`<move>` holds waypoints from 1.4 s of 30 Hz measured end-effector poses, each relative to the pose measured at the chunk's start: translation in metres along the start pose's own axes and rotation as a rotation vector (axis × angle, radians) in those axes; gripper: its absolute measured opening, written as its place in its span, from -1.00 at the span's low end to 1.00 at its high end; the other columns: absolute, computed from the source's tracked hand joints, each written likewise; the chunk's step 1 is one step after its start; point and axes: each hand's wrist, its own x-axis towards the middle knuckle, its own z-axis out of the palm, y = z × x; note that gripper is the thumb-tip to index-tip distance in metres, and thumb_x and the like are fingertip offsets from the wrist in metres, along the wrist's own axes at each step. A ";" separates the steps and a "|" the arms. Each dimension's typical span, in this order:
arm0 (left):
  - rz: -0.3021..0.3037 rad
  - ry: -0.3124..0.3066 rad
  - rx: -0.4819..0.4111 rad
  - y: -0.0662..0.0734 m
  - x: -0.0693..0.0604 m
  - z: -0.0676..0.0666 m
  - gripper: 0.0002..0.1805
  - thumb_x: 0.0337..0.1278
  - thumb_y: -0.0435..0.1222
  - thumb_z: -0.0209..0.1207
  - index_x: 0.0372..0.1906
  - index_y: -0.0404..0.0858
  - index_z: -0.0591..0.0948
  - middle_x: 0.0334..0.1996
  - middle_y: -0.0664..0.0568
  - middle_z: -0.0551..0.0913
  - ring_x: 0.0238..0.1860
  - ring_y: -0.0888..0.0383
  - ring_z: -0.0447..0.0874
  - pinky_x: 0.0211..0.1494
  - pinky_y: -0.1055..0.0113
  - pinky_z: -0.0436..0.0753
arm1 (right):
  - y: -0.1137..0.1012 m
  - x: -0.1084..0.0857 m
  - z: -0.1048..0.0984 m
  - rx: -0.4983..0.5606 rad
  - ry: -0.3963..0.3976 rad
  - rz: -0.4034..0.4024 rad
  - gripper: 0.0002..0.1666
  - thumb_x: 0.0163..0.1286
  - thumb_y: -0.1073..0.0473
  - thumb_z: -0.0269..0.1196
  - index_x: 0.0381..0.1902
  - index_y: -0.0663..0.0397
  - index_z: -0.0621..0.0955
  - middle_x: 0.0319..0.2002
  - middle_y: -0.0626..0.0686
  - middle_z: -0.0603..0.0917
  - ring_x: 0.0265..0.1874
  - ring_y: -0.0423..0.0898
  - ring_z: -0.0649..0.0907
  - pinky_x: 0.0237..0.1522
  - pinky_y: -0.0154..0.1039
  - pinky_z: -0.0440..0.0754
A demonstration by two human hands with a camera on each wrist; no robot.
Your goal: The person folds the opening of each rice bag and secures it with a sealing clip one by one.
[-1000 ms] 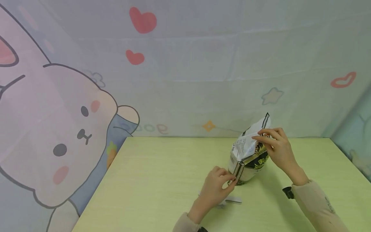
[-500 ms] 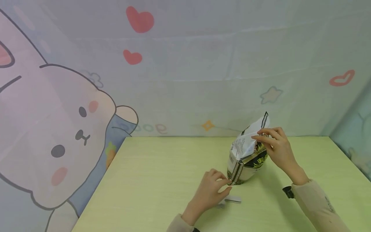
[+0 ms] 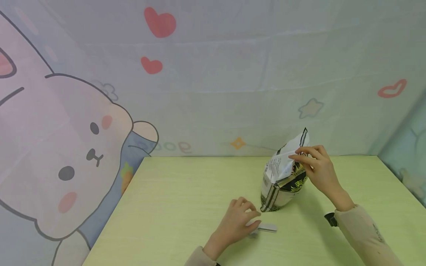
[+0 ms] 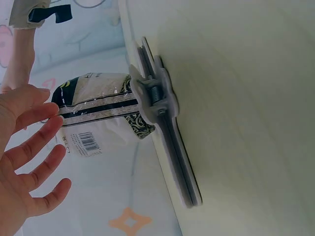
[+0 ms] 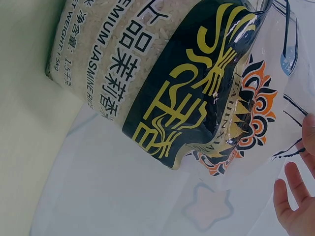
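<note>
A bag of rice [image 3: 276,192] stands on the table at right of centre, its white top flap folded over. My right hand [image 3: 321,171] pinches that flap at the upper right edge; the right wrist view shows the bag's printed front [image 5: 162,83] and my fingers at its top. In front of the bag my left hand [image 3: 234,223] hovers, fingers spread and slightly bent, holding nothing. A grey-white clip with a metal spring [image 4: 156,93] lies on the table beside the left hand, which partly hides the clip [image 3: 267,228] in the head view.
The pale yellow-green table [image 3: 176,192] reaches back to a hanging cloth backdrop [image 3: 216,74] printed with a rabbit, hearts and stars. A dark strap [image 3: 331,220] hangs at the right sleeve.
My left hand has let go of the bag's lower front corner and moved left and down toward the clip. The right hand has stayed at the flap.
</note>
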 end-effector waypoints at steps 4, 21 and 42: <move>0.033 -0.036 0.027 0.000 -0.003 0.000 -0.82 -0.04 -0.03 0.18 -0.32 0.04 0.65 -0.32 0.27 0.57 -0.19 0.29 0.39 -0.11 0.39 0.35 | 0.000 0.000 0.000 -0.005 0.000 -0.005 -0.57 -0.14 0.62 0.26 -0.35 0.07 0.68 -0.26 0.12 0.62 -0.29 0.04 0.41 -0.39 -0.30 0.20; 0.213 -0.186 0.164 -0.008 -0.008 0.003 -0.73 -0.09 0.11 0.16 -0.32 0.09 0.62 -0.30 0.29 0.55 -0.19 0.28 0.37 -0.14 0.37 0.33 | 0.000 -0.002 -0.001 -0.010 -0.010 -0.003 -0.55 -0.15 0.62 0.27 -0.33 0.07 0.68 -0.25 0.11 0.61 -0.28 0.02 0.40 -0.38 -0.32 0.20; 0.274 -0.184 0.232 -0.007 -0.008 0.009 -0.79 -0.04 0.08 0.14 -0.36 0.10 0.58 -0.30 0.28 0.54 -0.21 0.28 0.37 -0.12 0.36 0.35 | 0.001 0.000 -0.003 -0.010 -0.010 -0.014 -0.56 -0.15 0.61 0.28 -0.34 0.07 0.68 -0.26 0.11 0.61 -0.28 0.04 0.40 -0.37 -0.28 0.22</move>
